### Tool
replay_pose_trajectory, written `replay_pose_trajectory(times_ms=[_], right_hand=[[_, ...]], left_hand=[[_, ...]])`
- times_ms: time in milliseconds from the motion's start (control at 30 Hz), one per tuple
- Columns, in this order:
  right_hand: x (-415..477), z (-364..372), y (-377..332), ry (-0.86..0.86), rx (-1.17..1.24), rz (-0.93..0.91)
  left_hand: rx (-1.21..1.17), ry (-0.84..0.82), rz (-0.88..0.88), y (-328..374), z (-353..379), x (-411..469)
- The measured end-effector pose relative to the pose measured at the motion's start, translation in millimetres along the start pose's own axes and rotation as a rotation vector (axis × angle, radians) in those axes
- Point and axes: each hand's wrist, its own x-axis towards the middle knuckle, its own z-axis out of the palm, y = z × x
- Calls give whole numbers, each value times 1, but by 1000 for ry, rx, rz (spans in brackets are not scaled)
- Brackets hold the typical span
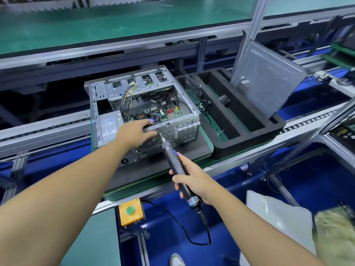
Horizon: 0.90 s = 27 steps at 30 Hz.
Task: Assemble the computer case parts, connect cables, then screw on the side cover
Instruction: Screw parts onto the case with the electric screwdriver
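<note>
The open grey sheet-metal computer case (146, 112) lies on its side on a dark mat on the green-edged conveyor pallet (208, 148), rear panel towards the person, its motherboard and bundled wires exposed from above. The left hand (135, 132) lies curled over the case's near top rail, fingers pressed down on the metal edge and thumb underneath, apparently steadying a bracket there. The right hand (194, 181) is wrapped in a full fist around the black cylindrical electric screwdriver (176, 166), whose thin bit meets the rear rail just beside the left fingertips; whether a screw sits on the tip is too small to tell.

The case looks rigid and fairly heavy, so it should stay put under the driver's push, yet its stamped edges are thin and probably sharp, so the folded rail is the safe place to hold, not the boards or wires inside. The screwdriver is slim and smooth and trails a cord, so a grip at mid-barrel seems best for keeping it in line.

The grey perforated metal side cover (269, 81) stands tilted in the black foam tray (249, 131) to the right, well apart from the case; it is likely light and flexible, best lifted by two opposite edges
</note>
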Motion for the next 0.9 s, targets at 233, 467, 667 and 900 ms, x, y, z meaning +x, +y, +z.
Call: replay_pose_trajectory(times_ms=[233,467,667,900], right_hand=[[2,-3,1,17,44,-22],[2,-4,3,-12,44,-16],[2,-1,6,-23,32,2],[5,1,5,5,29,-17]], left_hand=[[-190,-183,83,-5,-14,9],[-72,-83,122,-9,-7,7],[-31,-25,135,-13,-2,8],[-26,-31,130,-15,1,10]])
